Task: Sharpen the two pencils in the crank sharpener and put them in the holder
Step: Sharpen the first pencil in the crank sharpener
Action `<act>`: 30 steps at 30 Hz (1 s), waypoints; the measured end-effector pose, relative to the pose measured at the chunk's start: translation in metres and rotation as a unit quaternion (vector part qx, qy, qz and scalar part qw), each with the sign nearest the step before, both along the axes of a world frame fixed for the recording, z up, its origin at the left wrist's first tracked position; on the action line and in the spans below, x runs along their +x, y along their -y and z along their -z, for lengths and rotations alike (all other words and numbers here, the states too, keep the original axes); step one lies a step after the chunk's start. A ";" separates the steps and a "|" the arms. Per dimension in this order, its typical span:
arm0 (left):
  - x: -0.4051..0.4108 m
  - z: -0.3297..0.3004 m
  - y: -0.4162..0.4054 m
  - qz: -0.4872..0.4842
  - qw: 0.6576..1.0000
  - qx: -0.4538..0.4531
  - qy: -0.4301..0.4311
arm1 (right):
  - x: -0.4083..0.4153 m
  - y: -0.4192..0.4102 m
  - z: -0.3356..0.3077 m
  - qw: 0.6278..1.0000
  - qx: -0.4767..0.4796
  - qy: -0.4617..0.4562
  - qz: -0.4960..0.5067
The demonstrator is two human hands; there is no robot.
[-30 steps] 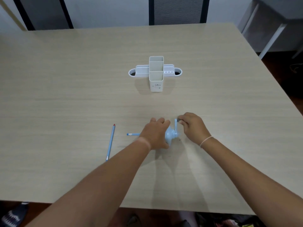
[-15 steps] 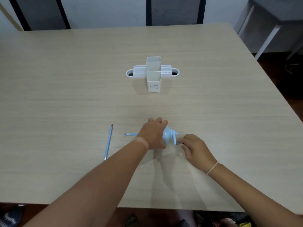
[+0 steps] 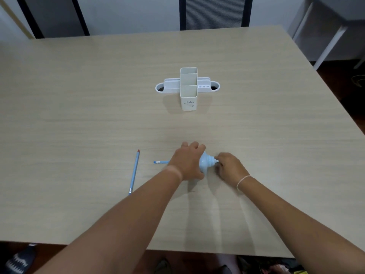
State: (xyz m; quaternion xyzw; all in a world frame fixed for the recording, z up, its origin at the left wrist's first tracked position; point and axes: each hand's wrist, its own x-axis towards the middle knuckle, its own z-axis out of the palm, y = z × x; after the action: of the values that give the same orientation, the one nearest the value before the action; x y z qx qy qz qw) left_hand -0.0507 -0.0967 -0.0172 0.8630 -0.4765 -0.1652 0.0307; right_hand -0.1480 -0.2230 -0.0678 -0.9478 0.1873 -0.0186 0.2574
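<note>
We look down at a pale wooden table [image 3: 79, 115] from head height, with both of our bare forearms reaching forward. Our left hand [image 3: 187, 162] is cupped over a small light-blue sharpener [image 3: 205, 164] that sits on the table near the front edge, gripping its body and covering most of it. A blue pencil [image 3: 161, 162] sticks out from under that hand toward the left, lying level, with only its eraser end showing; the rest is hidden by the hand. Our right hand [image 3: 230, 167] is just beside the sharpener on its right, fingers curled in around the crank at the narrow end; the crank handle itself is mostly hidden, so we cannot tell exactly how it is pinched. A thin white band [image 3: 242, 180] circles the right wrist.

A second blue pencil [image 3: 134, 172] lies loose on the table to the left of the hands, well apart from them, running nearly front to back with its reddish end pointing away from us.

Farther back, near the middle of the table, stands a white holder [image 3: 188, 101] with two tall square compartments and low side trays.
</note>
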 end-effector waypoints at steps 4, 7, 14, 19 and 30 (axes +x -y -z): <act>-0.001 0.000 0.000 0.002 1.000 -0.003 0.003 | -0.039 -0.017 0.006 0.998 0.018 0.042 -0.032; -0.001 -0.001 0.000 0.000 1.000 -0.003 0.001 | -0.054 -0.020 -0.013 0.994 0.036 0.100 -0.031; 0.000 -0.002 -0.001 0.000 1.000 0.002 -0.003 | 0.004 0.010 -0.037 0.989 0.010 0.149 0.022; -0.001 -0.002 0.000 0.002 1.000 0.000 0.001 | 0.019 0.012 -0.014 1.000 0.010 0.009 0.021; -0.001 -0.002 0.000 0.001 1.000 0.000 -0.002 | -0.049 -0.019 -0.014 0.998 0.032 0.044 -0.036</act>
State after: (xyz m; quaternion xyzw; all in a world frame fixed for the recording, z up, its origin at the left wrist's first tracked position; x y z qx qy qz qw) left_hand -0.0518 -0.0965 -0.0149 0.8624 -0.4770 -0.1667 0.0315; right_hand -0.1970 -0.2038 -0.0541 -0.9436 0.1422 -0.0448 0.2957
